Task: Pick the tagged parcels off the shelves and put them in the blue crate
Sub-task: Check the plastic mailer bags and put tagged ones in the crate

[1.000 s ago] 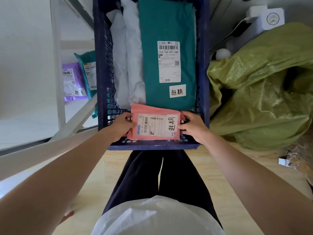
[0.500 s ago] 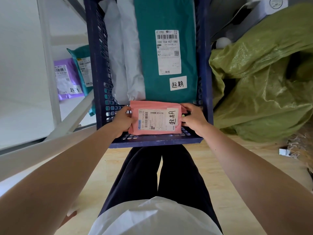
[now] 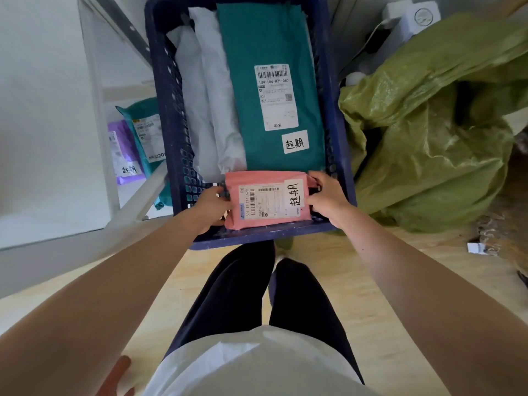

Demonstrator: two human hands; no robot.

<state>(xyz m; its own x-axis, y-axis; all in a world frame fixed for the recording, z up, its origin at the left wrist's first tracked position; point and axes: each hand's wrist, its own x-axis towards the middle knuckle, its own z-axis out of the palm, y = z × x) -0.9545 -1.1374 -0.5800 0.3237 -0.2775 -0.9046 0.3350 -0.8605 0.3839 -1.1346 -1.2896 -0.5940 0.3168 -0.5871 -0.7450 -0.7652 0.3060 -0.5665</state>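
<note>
Head view: the pink parcel [image 3: 267,202] lies at the near end of the blue crate [image 3: 171,138], just inside its near wall, far edge meeting the teal parcel [image 3: 271,81]; left hand [image 3: 210,205] grips its left end; right hand [image 3: 325,200] grips its right end.

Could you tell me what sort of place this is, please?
Likely a courier parcel storeroom: a blue crate of labelled mailers, a tagged purple parcel on white shelving, and a green woven sack beside the crate.
</note>
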